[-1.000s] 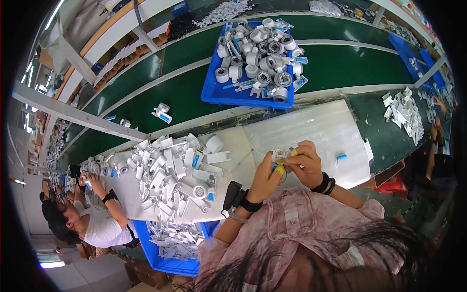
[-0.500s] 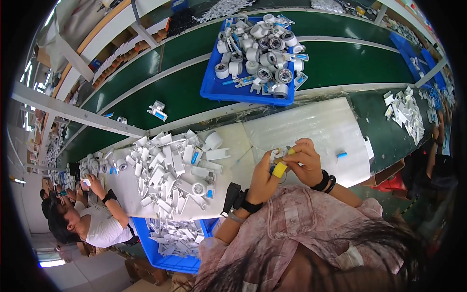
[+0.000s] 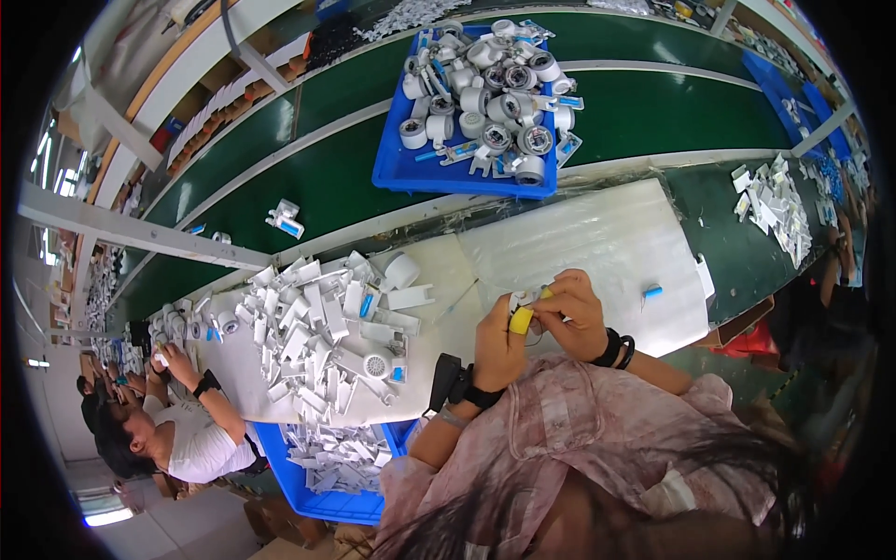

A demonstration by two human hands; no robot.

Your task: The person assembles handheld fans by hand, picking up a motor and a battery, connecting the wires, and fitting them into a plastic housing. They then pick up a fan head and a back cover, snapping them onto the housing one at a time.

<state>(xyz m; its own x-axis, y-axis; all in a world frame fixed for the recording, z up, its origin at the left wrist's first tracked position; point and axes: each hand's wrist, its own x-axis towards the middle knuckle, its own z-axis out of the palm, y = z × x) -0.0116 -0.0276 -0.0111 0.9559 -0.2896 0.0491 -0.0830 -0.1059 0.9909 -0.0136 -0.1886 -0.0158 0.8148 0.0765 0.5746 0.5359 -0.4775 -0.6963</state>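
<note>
We hold a small white part (image 3: pixel 519 300) up in front of us, above the near edge of the white mat (image 3: pixel 579 233). Our left hand (image 3: pixel 502 341) has it pinched at the tips of thumb and forefinger, with hardly any gap beyond the part's own thickness. The part lies at the very ends of those digits, its upper side poking out past them toward the mat. A yellow wrap (image 3: pixel 521 321) shows at the left thumb, just below the part.

Our right hand (image 3: pixel 571 313) comes in from the other side, fingers curled and tips drawn together against the part's right end. We cannot tell whether these tips grip it or only press on it, as the fingers hide that end. The part sits between the two hands, nearer the left palm's side.

To the right on the mat lies a blue piece (image 3: pixel 652 291), well apart from our hands. On our left is a loose pile (image 3: pixel 317 327) of white pieces, with a blue bin (image 3: pixel 341 506) of more below it. Beyond the mat, a blue tray (image 3: pixel 397 173) heaped with round white units (image 3: pixel 495 140) stands on the green belt (image 3: pixel 653 121).
</note>
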